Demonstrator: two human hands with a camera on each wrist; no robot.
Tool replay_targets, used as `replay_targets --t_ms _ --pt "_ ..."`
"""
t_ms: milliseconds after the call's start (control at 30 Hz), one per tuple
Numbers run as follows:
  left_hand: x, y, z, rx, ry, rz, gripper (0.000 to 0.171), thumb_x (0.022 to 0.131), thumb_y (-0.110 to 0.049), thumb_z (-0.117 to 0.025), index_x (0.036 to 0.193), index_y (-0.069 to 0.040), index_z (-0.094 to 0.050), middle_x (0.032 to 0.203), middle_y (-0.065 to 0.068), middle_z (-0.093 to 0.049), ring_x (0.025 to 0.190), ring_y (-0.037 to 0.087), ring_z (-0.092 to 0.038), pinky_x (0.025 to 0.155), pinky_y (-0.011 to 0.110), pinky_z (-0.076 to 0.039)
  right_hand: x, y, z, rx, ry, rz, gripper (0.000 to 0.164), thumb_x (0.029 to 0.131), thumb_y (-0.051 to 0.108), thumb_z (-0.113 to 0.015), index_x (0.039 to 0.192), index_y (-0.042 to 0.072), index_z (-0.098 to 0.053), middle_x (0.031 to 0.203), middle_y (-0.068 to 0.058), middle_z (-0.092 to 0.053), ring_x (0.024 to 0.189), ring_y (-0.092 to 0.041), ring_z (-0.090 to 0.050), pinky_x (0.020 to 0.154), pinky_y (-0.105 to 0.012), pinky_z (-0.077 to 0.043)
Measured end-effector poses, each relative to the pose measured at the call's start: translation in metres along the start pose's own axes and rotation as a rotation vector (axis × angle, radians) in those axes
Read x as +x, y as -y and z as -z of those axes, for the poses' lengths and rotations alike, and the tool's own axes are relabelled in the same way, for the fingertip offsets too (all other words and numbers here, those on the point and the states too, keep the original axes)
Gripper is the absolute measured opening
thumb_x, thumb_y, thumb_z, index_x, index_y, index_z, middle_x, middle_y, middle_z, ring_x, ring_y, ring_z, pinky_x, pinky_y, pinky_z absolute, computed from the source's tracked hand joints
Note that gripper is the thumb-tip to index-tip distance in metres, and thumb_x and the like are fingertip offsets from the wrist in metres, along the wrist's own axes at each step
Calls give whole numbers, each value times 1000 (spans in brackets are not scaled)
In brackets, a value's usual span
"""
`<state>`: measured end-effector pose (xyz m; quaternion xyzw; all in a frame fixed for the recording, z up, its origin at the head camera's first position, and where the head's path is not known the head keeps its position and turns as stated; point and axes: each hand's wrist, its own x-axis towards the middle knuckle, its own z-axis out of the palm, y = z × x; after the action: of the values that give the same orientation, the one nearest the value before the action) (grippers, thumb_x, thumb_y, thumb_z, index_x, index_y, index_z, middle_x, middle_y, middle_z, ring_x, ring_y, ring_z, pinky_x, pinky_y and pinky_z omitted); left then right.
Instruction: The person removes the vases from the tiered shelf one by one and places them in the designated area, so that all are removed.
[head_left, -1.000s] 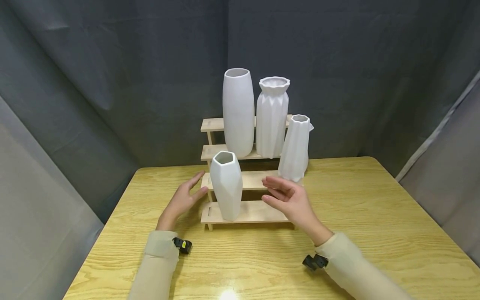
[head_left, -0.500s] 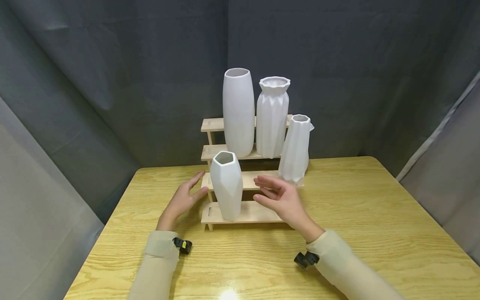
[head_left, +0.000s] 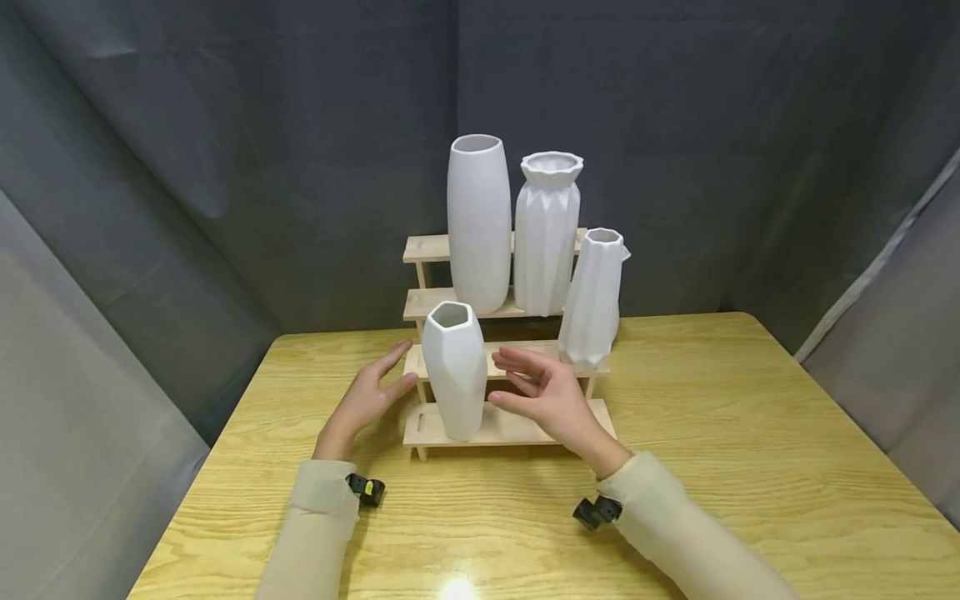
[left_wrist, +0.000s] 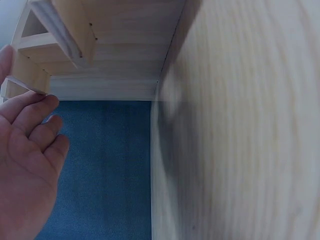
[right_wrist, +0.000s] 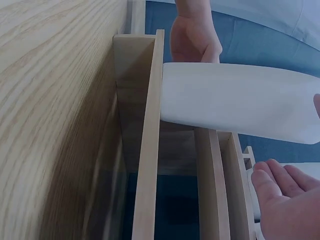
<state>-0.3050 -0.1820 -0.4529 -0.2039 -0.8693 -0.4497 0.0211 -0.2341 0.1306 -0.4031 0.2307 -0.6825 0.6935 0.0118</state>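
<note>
A white faceted vase with a five-sided mouth stands upright on the lowest step of the pale wooden tiered stand. My left hand is at the stand's left end, fingers extended; in the left wrist view its fingertips are right at a shelf end. To the right of the faceted vase is my right hand, fingers gently bent with nothing between them and a gap to the vase. In the right wrist view, the right hand faces the vase's side.
Higher up stand a tall smooth vase and a pleated vase with a flared rim. A ribbed vase is at the right end, partly hiding another white piece behind. Dark curtains hang beyond the wooden table.
My right hand has moved left, from in front of the ribbed vase towards the faceted vase. The left hand and the vases have stayed in place.
</note>
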Motion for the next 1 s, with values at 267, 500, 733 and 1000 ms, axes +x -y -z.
replay_targets --t_ms 267,500,733,1000 --pt "0 2 0 -7 2 6 69 97 -46 -61 155 -19 -35 160 3 -28 147 27 -23 116 54 -21 7 -2 -7 -16 11 3 73 78 4 -84 141 -3 -49 139 -13 -55 130 -26 -51 104 -32 -43" --pt "0 2 0 -13 2 3 68 97 -45 -61 155 -20 -35 160 5 -28 147 27 -23 116 54 -21 16 -4 -15 -12 -2 -6 70 76 1 -85 139 0 -53 138 -12 -56 128 -24 -52 103 -30 -44" --pt "0 0 0 -11 -8 -13 67 98 -42 -61 155 -17 -36 159 6 -30 147 29 -23 116 53 -21 21 -5 -23 -23 2 -37 71 76 0 -85 139 1 -53 139 -12 -55 130 -25 -50 104 -29 -43" --pt "-1 -3 0 -12 -14 -11 66 98 -40 -62 154 -16 -37 158 8 -31 146 31 -24 116 54 -22 25 -7 -30 18 16 -24 67 73 1 -86 134 3 -58 131 -12 -60 122 -26 -57 100 -32 -47"
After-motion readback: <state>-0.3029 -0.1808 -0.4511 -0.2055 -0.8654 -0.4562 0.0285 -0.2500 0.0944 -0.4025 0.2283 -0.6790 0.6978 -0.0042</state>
